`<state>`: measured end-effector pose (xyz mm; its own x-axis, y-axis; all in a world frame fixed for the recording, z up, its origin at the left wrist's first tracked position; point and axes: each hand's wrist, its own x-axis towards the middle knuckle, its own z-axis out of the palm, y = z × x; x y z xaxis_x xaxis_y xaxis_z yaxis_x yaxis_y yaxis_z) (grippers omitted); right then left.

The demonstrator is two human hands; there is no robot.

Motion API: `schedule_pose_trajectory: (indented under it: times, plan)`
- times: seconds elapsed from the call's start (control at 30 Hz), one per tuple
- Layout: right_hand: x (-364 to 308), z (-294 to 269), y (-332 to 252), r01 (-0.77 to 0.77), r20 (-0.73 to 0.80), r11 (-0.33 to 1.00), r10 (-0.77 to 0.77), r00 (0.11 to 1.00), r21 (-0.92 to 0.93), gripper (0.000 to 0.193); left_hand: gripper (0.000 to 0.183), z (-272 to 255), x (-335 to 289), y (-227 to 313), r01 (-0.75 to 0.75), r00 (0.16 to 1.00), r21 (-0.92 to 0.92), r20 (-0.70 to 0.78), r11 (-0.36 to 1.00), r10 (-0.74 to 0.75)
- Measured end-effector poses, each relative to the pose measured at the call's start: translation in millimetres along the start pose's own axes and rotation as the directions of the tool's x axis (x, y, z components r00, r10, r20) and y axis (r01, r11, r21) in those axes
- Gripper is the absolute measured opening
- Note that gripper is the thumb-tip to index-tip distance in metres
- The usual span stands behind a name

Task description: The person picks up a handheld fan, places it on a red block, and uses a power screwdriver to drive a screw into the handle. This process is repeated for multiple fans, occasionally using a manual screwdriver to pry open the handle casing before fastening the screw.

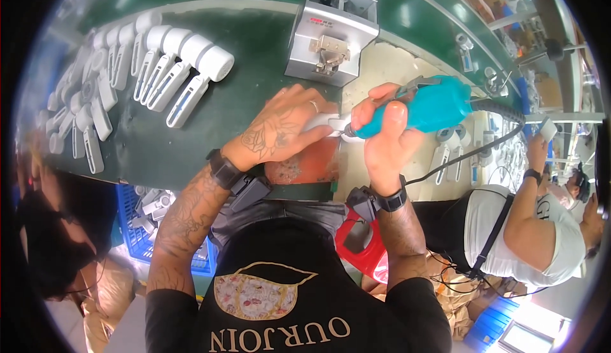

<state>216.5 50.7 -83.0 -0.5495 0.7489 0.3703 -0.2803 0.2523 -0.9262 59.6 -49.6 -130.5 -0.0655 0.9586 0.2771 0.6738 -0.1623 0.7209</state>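
Note:
My right hand (391,140) is wrapped round a teal electric screwdriver (439,106), which lies nearly level with its tip pointing left. That tip meets the end of a white plastic part (326,123). My left hand (285,124) is closed on the same part and steadies it from the left, its fingers covering most of it. Below the hands lies a worn orange-red pad (310,163) on the bench. Just beyond them stands a grey metal box-shaped machine (332,32) with a small metal fixture on its front.
Several white round-headed units with flat handles (200,76) lie in rows on the green bench (235,41) at left. A black cable (458,159) trails from the screwdriver. A blue basket (133,226) and red stool (363,251) stand below. A co-worker (509,232) is at right.

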Motion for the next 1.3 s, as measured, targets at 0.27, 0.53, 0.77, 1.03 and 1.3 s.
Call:
schedule_pose_trajectory:
  times: [0.27, 0.53, 0.77, 1.03, 1.3]
  plan:
    - [-1.1, 2.0, 13.0, -0.009, 0.012, 1.0, 0.008, 1.0, 0.023, 0.04, 0.035, 3.6, 4.9, -3.6, -0.017, 1.0, 0.062, -0.011, 0.998, 0.018]
    - [1.4, 7.7, 11.5, 0.033, -0.029, 0.999, -0.034, 0.999, -0.033, 0.04, 0.034, -4.2, 9.2, 0.8, -0.047, 0.997, 0.107, -0.05, 0.993, 0.052]
    - [-26.4, -9.2, -16.5, -0.077, -0.08, 0.946, 0.107, 0.991, 0.316, 0.055, 0.031, 7.3, -34.2, 35.2, -0.277, 0.928, 0.292, -0.164, 0.915, 0.334]
    - [-67.5, -23.7, -57.9, 0.221, -0.261, 0.922, -0.139, 0.955, 0.318, 0.06, 0.039, -94.7, -127.0, -44.7, 0.12, 0.28, -0.469, -0.829, 0.875, -0.483]
    - [-75.7, -21.0, -39.3, 0.067, -0.227, 0.981, -0.025, 0.973, 0.181, 0.063, 0.052, -255.6, -222.7, -205.3, 0.65, 0.196, 0.038, -0.973, 0.759, -0.119]
